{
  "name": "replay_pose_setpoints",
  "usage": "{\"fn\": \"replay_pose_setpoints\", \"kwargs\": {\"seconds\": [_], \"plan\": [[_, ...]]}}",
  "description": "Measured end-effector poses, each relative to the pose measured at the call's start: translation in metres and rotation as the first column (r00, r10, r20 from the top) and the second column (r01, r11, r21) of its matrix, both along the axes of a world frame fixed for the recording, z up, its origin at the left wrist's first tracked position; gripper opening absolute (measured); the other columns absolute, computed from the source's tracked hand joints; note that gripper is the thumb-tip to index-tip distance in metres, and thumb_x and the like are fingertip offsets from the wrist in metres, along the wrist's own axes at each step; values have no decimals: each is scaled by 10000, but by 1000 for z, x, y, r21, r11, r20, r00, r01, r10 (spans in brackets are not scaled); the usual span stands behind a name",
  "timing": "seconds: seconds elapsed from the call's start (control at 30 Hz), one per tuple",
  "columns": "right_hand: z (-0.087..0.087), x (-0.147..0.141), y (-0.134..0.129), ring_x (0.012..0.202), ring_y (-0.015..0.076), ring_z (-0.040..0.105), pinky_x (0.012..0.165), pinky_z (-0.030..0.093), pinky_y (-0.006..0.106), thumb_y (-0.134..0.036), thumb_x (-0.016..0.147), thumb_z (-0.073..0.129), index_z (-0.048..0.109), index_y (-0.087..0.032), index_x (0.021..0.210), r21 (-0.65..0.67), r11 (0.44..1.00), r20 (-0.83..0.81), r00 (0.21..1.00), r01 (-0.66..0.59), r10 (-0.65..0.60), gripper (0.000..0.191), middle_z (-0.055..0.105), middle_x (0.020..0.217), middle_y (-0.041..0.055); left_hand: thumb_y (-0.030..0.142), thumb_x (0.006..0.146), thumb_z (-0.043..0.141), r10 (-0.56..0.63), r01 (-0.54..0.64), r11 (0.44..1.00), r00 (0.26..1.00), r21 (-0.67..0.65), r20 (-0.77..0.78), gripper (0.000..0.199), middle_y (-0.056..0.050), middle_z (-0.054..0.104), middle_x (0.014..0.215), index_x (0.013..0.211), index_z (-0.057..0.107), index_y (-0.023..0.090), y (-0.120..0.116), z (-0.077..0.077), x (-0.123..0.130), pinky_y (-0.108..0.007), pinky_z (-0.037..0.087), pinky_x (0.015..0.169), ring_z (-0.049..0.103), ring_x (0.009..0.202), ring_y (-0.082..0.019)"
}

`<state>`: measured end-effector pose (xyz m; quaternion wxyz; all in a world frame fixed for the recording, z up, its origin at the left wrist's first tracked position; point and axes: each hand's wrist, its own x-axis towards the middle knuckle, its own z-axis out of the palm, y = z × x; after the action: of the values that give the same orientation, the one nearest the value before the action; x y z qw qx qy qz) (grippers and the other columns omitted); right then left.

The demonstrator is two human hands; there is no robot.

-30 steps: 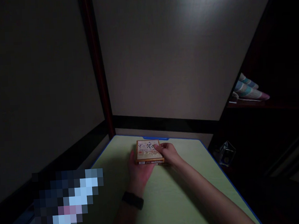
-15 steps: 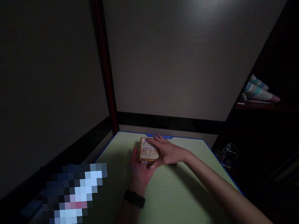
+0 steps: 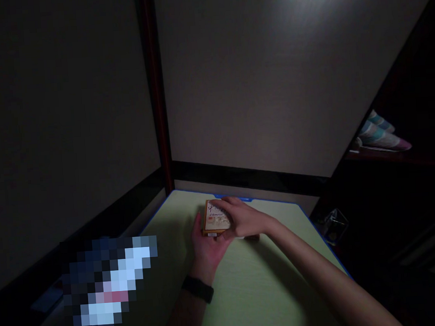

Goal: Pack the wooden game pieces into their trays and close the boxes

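A small printed box (image 3: 217,221) with a cream top, orange-brown edges and the word "Chinese" rests at the far part of the pale green table (image 3: 245,290). My left hand (image 3: 207,245), a dark band on its wrist, cups the box from the near left, its thumb along the left side; its other fingers are hidden. From above and the right, my right hand (image 3: 245,218) grips the same box, fingers bent over the top and thumb at the near edge. A dark reddish item (image 3: 253,237) shows partly beneath my right wrist; its kind I cannot make out.
Blue edging and a blue clip-like piece (image 3: 233,197) line the table's far side. Walls (image 3: 243,106) rise behind and to the left. A blurred-out patch (image 3: 114,284) covers something at left. Striped shoe-like items (image 3: 381,134) sit on a shelf at right, above a shiny packet (image 3: 333,227).
The thumb of my right hand has drawn in to the near edge of the box, and its fingers have bent more over the top. The view has shifted slightly.
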<state>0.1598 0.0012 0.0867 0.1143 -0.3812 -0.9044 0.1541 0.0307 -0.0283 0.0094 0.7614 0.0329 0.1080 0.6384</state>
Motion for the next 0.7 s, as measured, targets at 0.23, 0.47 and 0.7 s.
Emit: {"fn": "replay_pose_setpoints", "kwargs": {"seconds": [0.23, 0.47, 0.7], "plan": [[13, 10, 8, 1286, 333, 447, 1096, 346, 504, -604, 676, 800, 390, -215, 1513, 4, 998, -165, 984, -70, 70, 1010, 470, 1416, 151, 511, 939, 370, -63, 63, 994, 998, 91, -6, 537, -147, 709, 1168, 1187, 679, 148, -1, 7, 0, -566, 440, 1024, 621, 1141, -347], [15, 50, 15, 1314, 333, 445, 1101, 355, 490, -669, 727, 719, 430, -206, 1492, 40, 993, -244, 965, 113, -101, 940, 463, 1442, 161, 492, 909, 436, -80, 83, 991, 996, 107, -32, 508, -138, 665, 1287, 1263, 635, 186, 1, 2, -4, -588, 410, 1062, 542, 1270, -370], [-52, 148, 16, 1117, 361, 570, 980, 441, 482, -666, 716, 695, 501, -143, 1448, 109, 872, -18, 878, 477, -478, 920, 596, 1227, 200, 466, 923, 403, -72, 72, 993, 997, 90, 0, 555, -171, 624, 1345, 1366, 562, 171, 2, -2, -7, -632, 349, 1091, 519, 1306, -381]]}}
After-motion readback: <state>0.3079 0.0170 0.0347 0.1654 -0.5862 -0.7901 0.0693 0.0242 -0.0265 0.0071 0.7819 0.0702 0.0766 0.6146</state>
